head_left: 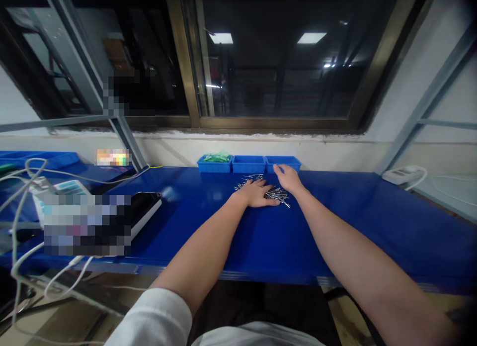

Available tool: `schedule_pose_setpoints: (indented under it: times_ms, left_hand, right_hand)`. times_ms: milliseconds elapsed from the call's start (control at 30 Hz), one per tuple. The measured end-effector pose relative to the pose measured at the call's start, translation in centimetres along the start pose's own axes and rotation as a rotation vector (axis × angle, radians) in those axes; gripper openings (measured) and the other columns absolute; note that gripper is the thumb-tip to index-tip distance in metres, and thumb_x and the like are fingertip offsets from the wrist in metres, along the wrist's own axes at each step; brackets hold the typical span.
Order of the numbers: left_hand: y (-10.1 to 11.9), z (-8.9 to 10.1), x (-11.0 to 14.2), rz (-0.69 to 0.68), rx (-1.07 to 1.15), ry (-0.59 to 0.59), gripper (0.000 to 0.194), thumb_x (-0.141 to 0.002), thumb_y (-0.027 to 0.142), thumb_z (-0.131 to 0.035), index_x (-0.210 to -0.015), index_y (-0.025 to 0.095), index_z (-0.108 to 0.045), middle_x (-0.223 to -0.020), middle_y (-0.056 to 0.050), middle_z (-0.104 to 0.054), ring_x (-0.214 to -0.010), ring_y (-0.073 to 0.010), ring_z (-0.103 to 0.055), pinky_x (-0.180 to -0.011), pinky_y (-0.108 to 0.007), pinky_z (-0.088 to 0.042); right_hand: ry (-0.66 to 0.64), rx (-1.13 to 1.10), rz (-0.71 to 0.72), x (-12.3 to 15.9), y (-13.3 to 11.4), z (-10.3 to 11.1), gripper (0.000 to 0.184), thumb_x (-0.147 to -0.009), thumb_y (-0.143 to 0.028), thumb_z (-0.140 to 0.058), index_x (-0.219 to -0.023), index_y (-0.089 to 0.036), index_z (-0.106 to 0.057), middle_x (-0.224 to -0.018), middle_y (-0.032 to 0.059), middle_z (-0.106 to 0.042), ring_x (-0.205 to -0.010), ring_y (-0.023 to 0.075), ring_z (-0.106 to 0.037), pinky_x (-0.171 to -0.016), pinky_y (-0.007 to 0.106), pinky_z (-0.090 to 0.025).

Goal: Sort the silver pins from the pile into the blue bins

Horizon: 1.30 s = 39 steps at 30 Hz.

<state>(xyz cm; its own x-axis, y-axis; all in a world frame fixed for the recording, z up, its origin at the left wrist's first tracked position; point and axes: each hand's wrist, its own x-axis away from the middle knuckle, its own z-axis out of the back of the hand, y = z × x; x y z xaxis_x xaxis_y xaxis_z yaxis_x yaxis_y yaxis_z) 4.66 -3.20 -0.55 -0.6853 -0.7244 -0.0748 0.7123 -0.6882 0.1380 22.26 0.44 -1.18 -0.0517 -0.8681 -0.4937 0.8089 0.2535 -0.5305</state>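
Observation:
My left hand [257, 193] lies palm down with spread fingers on a heap of thin, shiny metal rods [278, 196], which look like long screws or nails. It covers part of the heap, and several rods stick out around its fingers. Beyond the heap, my right hand [288, 178] is at the front of the right blue bin [296, 163]. Its fingers are curled together, and whatever they hold, if anything, is hidden. Beside that bin stand the middle blue bin [248, 163] and the left blue bin [206, 165], which holds green plastic packets [219, 157].
The blue table [186, 231] runs along a wall below a dark window [290, 77]. A dark-topped device [147, 207] and looping white cables [17, 246] are at the left. A white power strip [404, 174] lies at the right, near a grey metal frame [425, 107].

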Motion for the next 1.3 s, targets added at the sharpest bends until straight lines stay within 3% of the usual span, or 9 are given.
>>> schedule_pose_setpoints:
  times_ms: [167, 233, 400, 467, 533, 667, 800, 1067, 1300]
  left_hand:
    - [0.2, 0.2, 0.1, 0.021, 0.041, -0.029, 0.083, -0.068, 0.075, -0.035, -0.134, 0.026, -0.031, -0.144, -0.007, -0.021, -0.133, -0.0263, -0.013, -0.106, -0.044, -0.006]
    - [0.4, 0.3, 0.2, 0.027, 0.055, 0.015, 0.082, -0.071, 0.074, -0.030, -0.136, 0.024, -0.029, -0.144, -0.008, -0.021, -0.133, -0.0256, -0.014, -0.106, -0.043, -0.008]
    - [-0.8, 0.8, 0.1, 0.139, 0.037, 0.332, 0.071, -0.081, 0.064, -0.024, -0.134, 0.017, -0.032, -0.141, -0.011, -0.030, -0.130, -0.0251, -0.023, -0.104, -0.039, -0.020]
    - [-2.3, 1.3, -0.2, 0.263, -0.002, 0.462, 0.068, -0.082, 0.060, -0.027, -0.133, 0.015, -0.032, -0.141, -0.013, -0.028, -0.131, -0.0263, -0.021, -0.104, -0.039, -0.021]
    - [-4.2, 1.8, -0.5, 0.397, -0.032, 0.513, 0.065, -0.083, 0.057, -0.029, -0.133, 0.015, -0.032, -0.142, -0.014, -0.024, -0.131, -0.0279, -0.019, -0.104, -0.040, -0.020]
    - [-7.7, 2.5, -0.9, 0.557, -0.066, 0.383, 0.069, -0.080, 0.058, -0.033, -0.135, 0.017, -0.028, -0.145, -0.013, -0.017, -0.133, -0.0307, -0.009, -0.105, -0.046, -0.013]
    - [-9.6, 2.4, -1.0, 0.517, -0.120, 0.287, 0.075, -0.078, 0.061, -0.034, -0.137, 0.017, -0.023, -0.146, -0.014, -0.013, -0.133, -0.0327, -0.008, -0.105, -0.047, -0.009]
    - [-10.1, 1.5, -1.7, 0.428, -0.210, 0.236, 0.089, -0.075, 0.065, -0.034, -0.139, 0.005, -0.015, -0.146, -0.015, -0.010, -0.133, -0.0327, -0.002, -0.107, -0.042, -0.008]
    - [-10.4, 1.0, -2.0, 0.341, -0.224, 0.250, 0.088, -0.075, 0.061, -0.039, -0.138, 0.003, -0.017, -0.145, -0.017, -0.009, -0.133, -0.0322, -0.004, -0.106, -0.042, -0.009]
  right_hand:
    - [0.041, 0.080, -0.126, -0.5, 1.4, 0.3, 0.059, -0.082, -0.055, -0.032, -0.114, -0.012, -0.057, -0.124, 0.0147, -0.050, -0.120, 0.0263, -0.039, -0.102, 0.040, -0.023]
    - [0.056, 0.118, -0.193, -0.6, 1.8, 0.4, 0.063, -0.080, -0.056, -0.035, -0.118, -0.010, -0.053, -0.131, 0.0160, -0.043, -0.125, 0.0290, -0.031, -0.103, 0.042, -0.020]
    - [0.029, 0.155, -0.291, -0.4, 2.2, 0.5, 0.071, -0.078, -0.058, -0.036, -0.129, -0.010, -0.041, -0.142, 0.0155, -0.025, -0.130, 0.0330, -0.017, -0.104, 0.045, -0.017]
    - [-0.022, 0.159, -0.303, -0.5, 2.4, 0.4, 0.073, -0.078, -0.059, -0.036, -0.132, -0.011, -0.036, -0.143, 0.0152, -0.021, -0.131, 0.0342, -0.015, -0.104, 0.046, -0.017]
    - [-0.060, 0.165, -0.310, -0.5, 2.6, 0.3, 0.076, -0.076, -0.060, -0.037, -0.134, -0.011, -0.033, -0.144, 0.0155, -0.017, -0.131, 0.0353, -0.013, -0.104, 0.046, -0.017]
    - [-0.078, 0.169, -0.311, -0.8, 3.0, -0.1, 0.077, -0.075, -0.059, -0.039, -0.135, -0.012, -0.031, -0.145, 0.0156, -0.013, -0.132, 0.0355, -0.011, -0.104, 0.046, -0.017]
    - [-0.081, 0.156, -0.311, -0.9, 3.1, -0.3, 0.075, -0.075, -0.058, -0.040, -0.135, -0.012, -0.033, -0.145, 0.0147, -0.013, -0.132, 0.0350, -0.010, -0.104, 0.046, -0.017]
    - [-0.073, 0.162, -0.312, -0.7, 2.8, -0.1, 0.084, -0.067, -0.050, -0.056, -0.135, -0.011, -0.029, -0.145, 0.0161, -0.010, -0.131, 0.0375, -0.009, -0.103, 0.046, -0.018]
    - [-0.063, 0.139, -0.332, -0.7, 2.9, -0.1, 0.087, -0.064, -0.043, -0.060, -0.135, -0.007, -0.027, -0.145, 0.0196, -0.007, -0.130, 0.0385, -0.010, -0.103, 0.047, -0.020]
